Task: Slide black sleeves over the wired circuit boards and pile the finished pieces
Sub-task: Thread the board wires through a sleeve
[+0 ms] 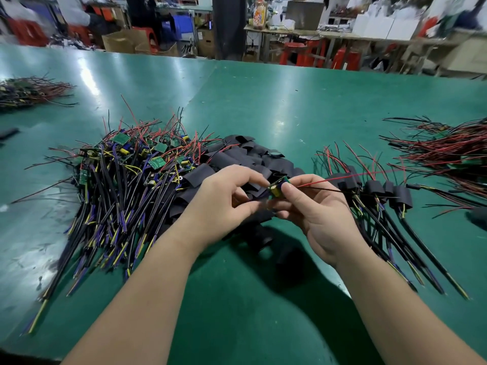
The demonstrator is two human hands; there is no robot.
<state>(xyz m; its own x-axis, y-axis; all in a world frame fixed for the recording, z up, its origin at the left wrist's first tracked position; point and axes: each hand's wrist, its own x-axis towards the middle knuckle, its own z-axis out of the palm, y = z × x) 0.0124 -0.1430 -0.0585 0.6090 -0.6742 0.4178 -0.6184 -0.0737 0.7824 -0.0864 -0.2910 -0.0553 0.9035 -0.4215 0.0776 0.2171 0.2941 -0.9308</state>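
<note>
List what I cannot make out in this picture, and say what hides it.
- Circuit board, head view: fingers of the left hand and right hand cover most of it.
- Black sleeve in the left hand's pinch: dark, mostly behind fingers.
- Far-left wire pile: cut by the left edge.
- Right wire bundle: cut by the right edge.
- Background workshop: blurred.
</note>
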